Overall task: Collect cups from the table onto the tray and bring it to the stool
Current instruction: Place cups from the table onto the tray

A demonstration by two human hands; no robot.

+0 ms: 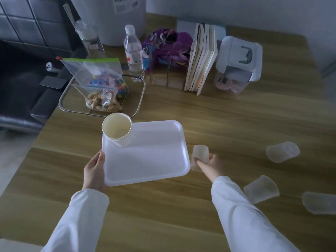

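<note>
Left hand: our left hand (95, 171) grips the near-left edge of the white tray (154, 160), thumb on the rim; the sleeve is white.
Right hand: our right hand (211, 165) is closed around a translucent plastic cup (200, 154), held bottom-up just beside the tray's right edge; whether it touches the tray we cannot tell.
Tray: it sits over the wooden table (218, 120); we cannot tell whether it is lifted or resting.
Paper cup: a white paper cup (118, 130) stands upright in the tray's far-left corner, mouth open.
Other cups: three translucent cups lie on their sides to our right; one far (282, 151), one nearer (261, 189), one at the frame edge (319, 202); all well apart from the tray.
Behind the tray: zip bags of snacks (101, 99) on a wire-rimmed stand; a water bottle (133, 53); upright books (201, 59); a lidded plastic box (238, 60).
</note>
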